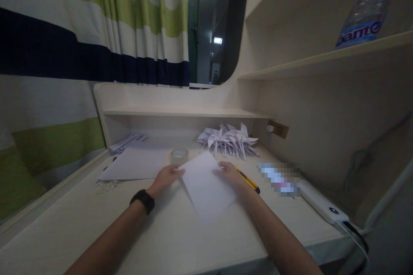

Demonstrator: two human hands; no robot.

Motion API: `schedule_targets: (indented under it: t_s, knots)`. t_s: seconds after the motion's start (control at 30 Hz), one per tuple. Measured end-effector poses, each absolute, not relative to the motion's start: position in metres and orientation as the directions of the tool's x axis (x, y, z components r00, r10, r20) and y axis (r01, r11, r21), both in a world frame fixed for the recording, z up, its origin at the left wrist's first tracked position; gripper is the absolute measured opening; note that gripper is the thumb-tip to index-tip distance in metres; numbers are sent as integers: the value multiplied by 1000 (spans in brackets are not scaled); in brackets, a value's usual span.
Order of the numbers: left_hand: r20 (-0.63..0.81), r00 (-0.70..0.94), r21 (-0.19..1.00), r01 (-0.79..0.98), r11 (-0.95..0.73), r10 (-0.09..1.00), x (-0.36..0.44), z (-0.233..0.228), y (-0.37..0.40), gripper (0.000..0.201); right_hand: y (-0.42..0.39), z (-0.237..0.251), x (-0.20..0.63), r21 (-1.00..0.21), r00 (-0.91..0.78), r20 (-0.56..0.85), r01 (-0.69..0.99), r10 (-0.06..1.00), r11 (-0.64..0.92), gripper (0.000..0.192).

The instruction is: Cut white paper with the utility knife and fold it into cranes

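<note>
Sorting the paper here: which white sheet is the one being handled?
The angled sheet at desk centre, pinched between left hand and right hand. The other sheet lies flat and untouched at left.

The only readable lettering is on the label of the plastic bottle (366, 10) lying on the upper shelf (355, 53): large white letters on blue that look like "ante", the first letter cut off by the curve. Nothing else bears legible text.

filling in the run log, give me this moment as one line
left hand: holds white paper sheet | right hand: holds same sheet | nearby: clear tape roll, folded white paper cranes
</note>
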State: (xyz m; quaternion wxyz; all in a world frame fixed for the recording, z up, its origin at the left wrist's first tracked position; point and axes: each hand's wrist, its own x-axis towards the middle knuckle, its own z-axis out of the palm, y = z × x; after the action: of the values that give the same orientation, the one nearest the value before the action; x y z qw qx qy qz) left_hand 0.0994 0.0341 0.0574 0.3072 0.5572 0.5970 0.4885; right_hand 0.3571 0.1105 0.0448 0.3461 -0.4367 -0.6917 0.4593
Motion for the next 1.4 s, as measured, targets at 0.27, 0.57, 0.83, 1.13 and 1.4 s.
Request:
schedule_targets:
  t_s: [0.27,0.57,0.83,1.13,1.4]
  knots:
    - [98,-193,970,239,-50,976,98,41,33,43,101,46,355,-989,-467,27,118,884,92,41]
    - [225,-236,930,340,-136,946,85,42,34,28,100,46,356,-995,-493,11,78,870,57,44]
    - [171,-234,947,306,-94,957,79,41,32,25,100,53,360,-999,-568,-13,41,823,12,48]
    - [153,-333,973,214,-84,930,83,33,35,27,80,59,354,-997,-689,-52,-1,723,-73,63]
    - [169,-370,973,212,-94,914,87,38,33,24,93,39,353,-995,-682,-32,-46,730,-87,59]
